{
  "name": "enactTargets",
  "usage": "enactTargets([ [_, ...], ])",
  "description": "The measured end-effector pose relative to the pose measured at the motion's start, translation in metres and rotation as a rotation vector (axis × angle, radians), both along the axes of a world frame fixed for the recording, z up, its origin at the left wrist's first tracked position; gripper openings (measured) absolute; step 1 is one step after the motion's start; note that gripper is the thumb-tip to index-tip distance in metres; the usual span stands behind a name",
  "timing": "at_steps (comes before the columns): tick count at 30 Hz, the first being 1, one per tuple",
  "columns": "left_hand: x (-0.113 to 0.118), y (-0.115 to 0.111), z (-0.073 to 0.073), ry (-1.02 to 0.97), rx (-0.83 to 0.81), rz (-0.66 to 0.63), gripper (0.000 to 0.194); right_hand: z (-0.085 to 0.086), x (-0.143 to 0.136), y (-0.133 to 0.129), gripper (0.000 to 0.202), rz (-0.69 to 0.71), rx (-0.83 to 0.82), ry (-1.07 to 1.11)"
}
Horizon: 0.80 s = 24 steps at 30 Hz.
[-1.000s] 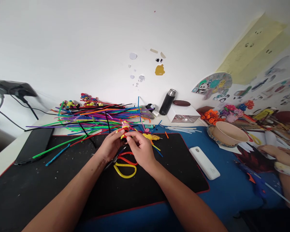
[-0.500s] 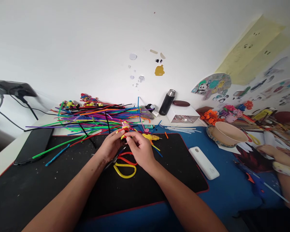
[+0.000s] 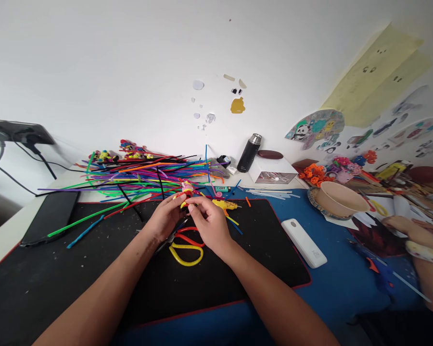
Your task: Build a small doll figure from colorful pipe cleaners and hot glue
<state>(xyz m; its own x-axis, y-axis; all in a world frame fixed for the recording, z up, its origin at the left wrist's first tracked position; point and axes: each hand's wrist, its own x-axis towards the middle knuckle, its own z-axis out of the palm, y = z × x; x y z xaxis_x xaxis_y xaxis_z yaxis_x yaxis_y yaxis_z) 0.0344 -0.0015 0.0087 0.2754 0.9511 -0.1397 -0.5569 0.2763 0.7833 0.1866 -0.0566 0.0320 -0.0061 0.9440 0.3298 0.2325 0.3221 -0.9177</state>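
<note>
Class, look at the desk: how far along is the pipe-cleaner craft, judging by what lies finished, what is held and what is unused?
Done: small finished figures stand at the back by the wall, and bent red and yellow loops lie on the black mat. In hand: the left hand and right hand pinch a small yellow-and-pink piece together. Left: a big heap of straight pipe cleaners lies unused.

We see the left hand [image 3: 165,217] and right hand [image 3: 211,222] meeting over the black mat [image 3: 75,259], fingers [image 3: 194,203] pinching a small yellow-and-pink figure [image 3: 186,190]; scissors [image 3: 185,245] lie just below, a heap of coloured sticks [image 3: 144,175] behind.
</note>
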Motion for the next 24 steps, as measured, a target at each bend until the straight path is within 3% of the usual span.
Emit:
enactTargets([
  [24, -0.0021, 0.0008, 0.0010, -0.013, -0.019, 0.003, 0.037, -0.0017, 0.0015, -0.0019, 0.025, -0.020, 0.011, 0.022],
])
